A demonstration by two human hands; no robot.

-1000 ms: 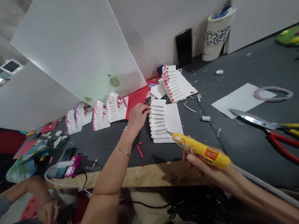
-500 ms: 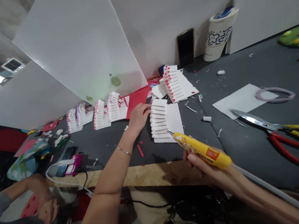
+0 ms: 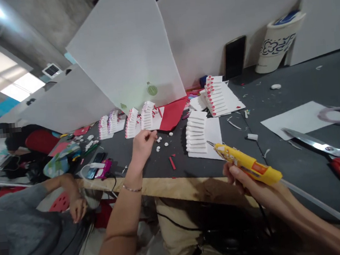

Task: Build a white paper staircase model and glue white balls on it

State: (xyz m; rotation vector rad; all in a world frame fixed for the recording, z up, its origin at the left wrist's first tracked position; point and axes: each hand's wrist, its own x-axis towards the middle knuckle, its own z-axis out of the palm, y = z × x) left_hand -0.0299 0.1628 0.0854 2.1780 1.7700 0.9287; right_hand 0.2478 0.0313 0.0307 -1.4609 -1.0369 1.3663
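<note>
My right hand (image 3: 241, 176) is wrapped round a yellow hot glue gun (image 3: 248, 162), whose metal nozzle points left over a white card (image 3: 214, 137). On that card's left half lies a stepped row of white sticks with rounded ends (image 3: 196, 131), which look like cotton swabs. My left hand (image 3: 142, 148) is over the table to the left of the card, with thumb and fingertips pinched together. What they pinch, if anything, cannot be made out. Small white pellets (image 3: 159, 142) lie just right of it, and a short red strip (image 3: 172, 162) is nearer the table edge.
More stick rows stand left (image 3: 132, 123) and behind (image 3: 215, 95), some red-tipped. Scissors (image 3: 316, 143), white paper (image 3: 295, 119) and a lilac ring (image 3: 327, 118) lie right. A phone (image 3: 235, 57) and cup (image 3: 278, 47) are at the back. Another person's hand (image 3: 78, 208) rests at left.
My left hand has left the card's left edge and moved left, fingers now pinched. White pellets show where it was. The view has turned left; the glue gun stays near the card.
</note>
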